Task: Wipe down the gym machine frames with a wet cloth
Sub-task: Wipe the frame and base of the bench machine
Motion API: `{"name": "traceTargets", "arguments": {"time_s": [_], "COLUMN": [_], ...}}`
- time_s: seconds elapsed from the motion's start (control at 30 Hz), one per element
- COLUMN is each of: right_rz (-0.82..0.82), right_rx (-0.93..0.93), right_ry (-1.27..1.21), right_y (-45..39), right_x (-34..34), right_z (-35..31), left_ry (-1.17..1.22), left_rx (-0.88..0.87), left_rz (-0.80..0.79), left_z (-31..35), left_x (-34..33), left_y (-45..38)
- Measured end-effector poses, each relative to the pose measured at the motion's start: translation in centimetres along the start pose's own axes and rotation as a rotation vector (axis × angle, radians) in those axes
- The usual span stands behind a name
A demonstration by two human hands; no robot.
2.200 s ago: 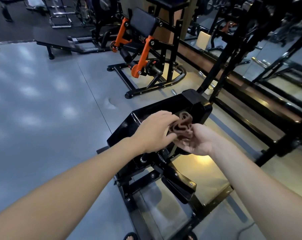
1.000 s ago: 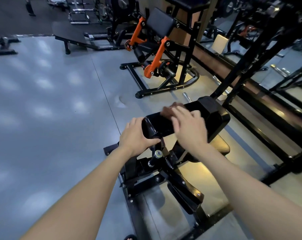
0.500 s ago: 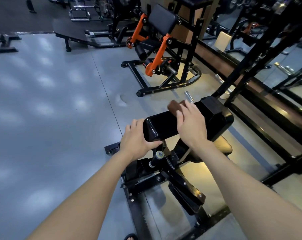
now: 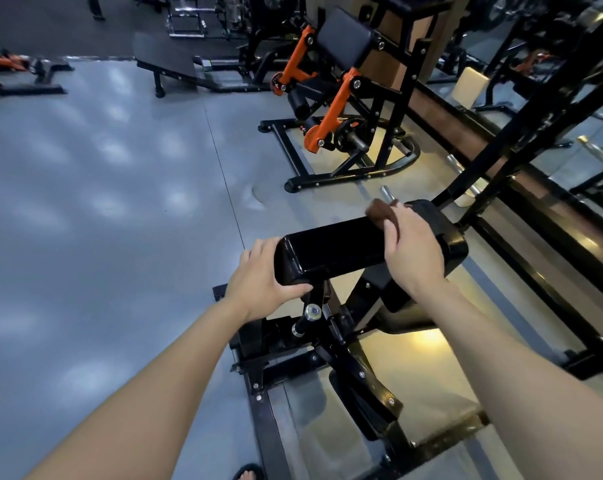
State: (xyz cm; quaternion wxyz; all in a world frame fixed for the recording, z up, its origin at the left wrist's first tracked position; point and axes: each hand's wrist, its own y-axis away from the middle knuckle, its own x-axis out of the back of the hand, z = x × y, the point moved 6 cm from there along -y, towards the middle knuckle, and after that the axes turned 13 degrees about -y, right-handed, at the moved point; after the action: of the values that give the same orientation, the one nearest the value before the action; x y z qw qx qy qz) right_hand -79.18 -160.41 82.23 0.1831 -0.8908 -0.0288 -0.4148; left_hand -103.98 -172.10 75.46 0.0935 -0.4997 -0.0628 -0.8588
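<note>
A black padded bar [image 4: 331, 251] tops a black gym machine frame [image 4: 282, 372] right in front of me. My left hand [image 4: 258, 282] grips the pad's near left end, fingers over the top and thumb underneath. My right hand [image 4: 409, 249] lies on the pad's far right part and presses a brown cloth [image 4: 379, 211] against it. Only the cloth's far edge shows past my fingers; the rest is under the hand.
An orange and black machine [image 4: 331, 109] stands on the grey floor [image 4: 102, 220] beyond the pad. A black rack post [image 4: 494, 140] and a mirrored wall [image 4: 587, 109] run along the right. A flat bench [image 4: 168, 64] sits at the back. My sandalled foot [image 4: 248, 474] is at the bottom edge.
Earlier both hands bunched the cloth above the pad. The left hand then took hold of the pad's end, and the right hand has slid the cloth along the pad to the far right.
</note>
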Motion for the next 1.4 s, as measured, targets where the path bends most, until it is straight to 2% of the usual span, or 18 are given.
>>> {"name": "traceTargets", "arguments": {"time_s": [0.1,0.2,0.3,0.37,0.47,0.57,0.63,0.73,0.87,0.93,1.0,1.1,1.17,1.2,1.3,1.33,1.4], "right_rz": [0.073,-0.134,-0.285,-0.259,-0.109,0.045,0.046,-0.141,-0.363,-0.297,-0.1,0.057,0.003,-0.074,-0.271,-0.271,-0.167], "right_rx": [-0.029,0.225,0.393,0.333,0.096,-0.051,0.007,0.239,0.382,0.246,0.06,-0.035,0.079,0.174,0.318,0.303,0.153], "right_ry": [0.01,-0.05,-0.041,-0.05,-0.06,-0.042,-0.06,-0.109,-0.107,-0.121,-0.097,-0.077,-0.15,-0.171,-0.125,-0.102,-0.103], "right_y": [1.5,4.6,3.5,1.3,-1.8,-1.6,0.4,3.5,2.3,0.2,-1.3,-0.2,1.9,3.1,3.6,2.9,0.8], "right_x": [-1.7,-5.6,-4.4,-2.1,1.8,2.3,0.0,-3.9,-1.9,0.8,3.1,1.6,-1.2,-2.5,-2.7,-1.7,1.0], "right_z": [-2.1,-6.7,-6.0,-2.9,3.2,3.5,0.2,-4.7,-4.0,-0.1,3.4,2.0,-1.9,-3.6,-4.6,-3.3,0.5], "left_ry": [-0.018,-0.027,-0.019,-0.013,-0.011,-0.022,-0.03,-0.047,-0.029,-0.018,-0.013,-0.016,-0.016,-0.012,0.004,0.008,0.005], "left_rx": [0.002,0.025,0.026,0.03,0.027,0.036,0.045,0.046,0.037,0.039,0.04,0.033,0.036,0.035,0.027,0.021,0.012], "left_rz": [0.005,0.02,0.026,0.021,0.02,0.006,0.009,0.024,0.052,0.045,0.043,0.044,0.047,0.049,0.064,0.065,0.061], "left_z": [0.2,0.3,0.4,0.3,0.6,0.8,0.8,0.9,0.9,0.7,0.6,0.4,0.2,0.2,0.3,0.4,0.5], "left_x": [0.2,0.3,0.3,0.3,0.3,0.3,0.3,0.3,0.2,0.1,0.1,-0.1,-0.2,-0.2,-0.2,-0.1,-0.1], "left_y": [0.2,0.4,0.4,0.3,0.4,0.6,0.6,0.6,0.6,0.6,0.6,0.5,0.4,0.4,0.4,0.4,0.5]}}
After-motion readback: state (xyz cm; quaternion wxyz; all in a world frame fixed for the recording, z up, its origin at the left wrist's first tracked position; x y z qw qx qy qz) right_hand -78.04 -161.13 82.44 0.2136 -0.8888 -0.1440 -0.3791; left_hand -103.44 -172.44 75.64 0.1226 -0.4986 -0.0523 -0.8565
